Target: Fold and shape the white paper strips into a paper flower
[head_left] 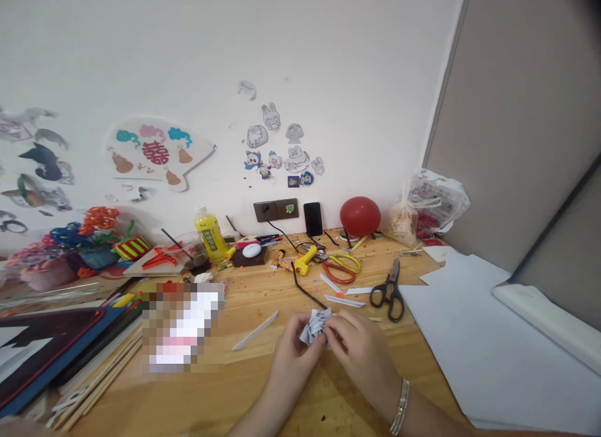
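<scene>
Between my two hands is a small crumpled piece of white paper (314,326) with dark marks, folded or bunched into many creases. My left hand (292,352) grips it from the left, thumb in front. On the other side my right hand (359,349), with bracelets at the wrist, pinches its right edge. Both hands are closed on the paper just above the table. Black-handled scissors (390,293) lie to the right of my hands. White paper strips (345,301) rest beyond them, and another paper strip (256,330) lies to the left.
A yellow glue gun (307,260), red-and-yellow-handled scissors (340,268) and a yellow bottle (210,235) stand or lie toward the wall. A red balloon (360,216) sits at the back. Large white sheets (483,343) cover the right side; wooden sticks (106,371) lie left.
</scene>
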`<state>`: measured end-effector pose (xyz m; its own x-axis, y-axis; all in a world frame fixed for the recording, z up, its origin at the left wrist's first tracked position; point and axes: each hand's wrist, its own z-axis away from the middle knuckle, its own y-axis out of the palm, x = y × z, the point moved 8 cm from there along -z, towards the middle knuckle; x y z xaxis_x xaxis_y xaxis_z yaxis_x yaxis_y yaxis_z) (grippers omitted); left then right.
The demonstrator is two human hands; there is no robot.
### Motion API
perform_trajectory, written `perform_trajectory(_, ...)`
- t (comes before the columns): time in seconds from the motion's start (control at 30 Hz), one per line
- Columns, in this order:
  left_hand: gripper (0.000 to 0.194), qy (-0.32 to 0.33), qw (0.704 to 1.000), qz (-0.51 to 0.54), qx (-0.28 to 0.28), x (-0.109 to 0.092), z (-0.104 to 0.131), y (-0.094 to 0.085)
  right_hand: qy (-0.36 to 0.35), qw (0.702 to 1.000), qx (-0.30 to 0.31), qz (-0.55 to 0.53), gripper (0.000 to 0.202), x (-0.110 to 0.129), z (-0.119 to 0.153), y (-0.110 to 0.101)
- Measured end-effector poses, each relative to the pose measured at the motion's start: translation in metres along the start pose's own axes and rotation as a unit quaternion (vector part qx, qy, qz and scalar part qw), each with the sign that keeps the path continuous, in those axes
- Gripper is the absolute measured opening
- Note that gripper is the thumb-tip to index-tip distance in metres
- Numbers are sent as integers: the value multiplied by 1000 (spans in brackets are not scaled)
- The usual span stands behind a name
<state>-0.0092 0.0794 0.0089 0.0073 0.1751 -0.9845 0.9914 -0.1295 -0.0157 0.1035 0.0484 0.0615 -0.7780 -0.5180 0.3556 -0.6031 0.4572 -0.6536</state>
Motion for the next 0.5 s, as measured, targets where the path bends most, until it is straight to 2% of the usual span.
perform_trajectory(0.1, 21, -7, 1000, 4, 10, -1, 0, 2, 20, 999, 23, -21, 15, -4, -2, 1)
perform_trajectory(0.27, 22, -21, 999, 35, 11, 2, -1, 3, 35, 998, 25, -35, 11, -8, -3, -1)
perform_trajectory(0.43, 22, -17, 999, 28, 15, 2, -2, 2, 95, 991, 44, -79, 14, -15, -3, 1)
perform_trajectory(0.5, 23, -17, 999, 34, 19, 3, -2, 2, 96, 991, 39, -82, 13, -14, -4, -1)
